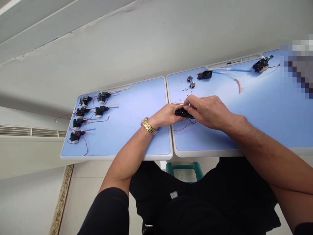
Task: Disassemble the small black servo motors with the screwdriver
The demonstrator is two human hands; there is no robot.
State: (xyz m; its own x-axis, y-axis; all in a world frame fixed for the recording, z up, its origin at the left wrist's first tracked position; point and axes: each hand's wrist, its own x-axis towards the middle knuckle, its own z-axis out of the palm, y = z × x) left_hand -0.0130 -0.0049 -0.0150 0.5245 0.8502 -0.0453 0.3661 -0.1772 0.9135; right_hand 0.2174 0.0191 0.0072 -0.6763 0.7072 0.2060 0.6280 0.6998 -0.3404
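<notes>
My left hand (168,115), a gold watch on its wrist, is closed around a black plastic part (182,113) just above the table. From that part a thin red twisted wire (187,125) trails onto the blue surface. My right hand (207,111) reaches over the same part from the right, fingers pinched on a thin metal rod-like tool (177,104) that points left over my left hand. The tool's exact kind and its far end are hard to make out. Several small screws (185,89) lie just beyond my hands.
Two round silver-and-black motor-like pieces (192,85) lie behind the screws, beside a black housing (205,75) with blue and orange tubes (238,85). Several finished-looking black assemblies (101,111) stand at the left; another assembly (261,65) is far right. A gap (168,94) separates two tables.
</notes>
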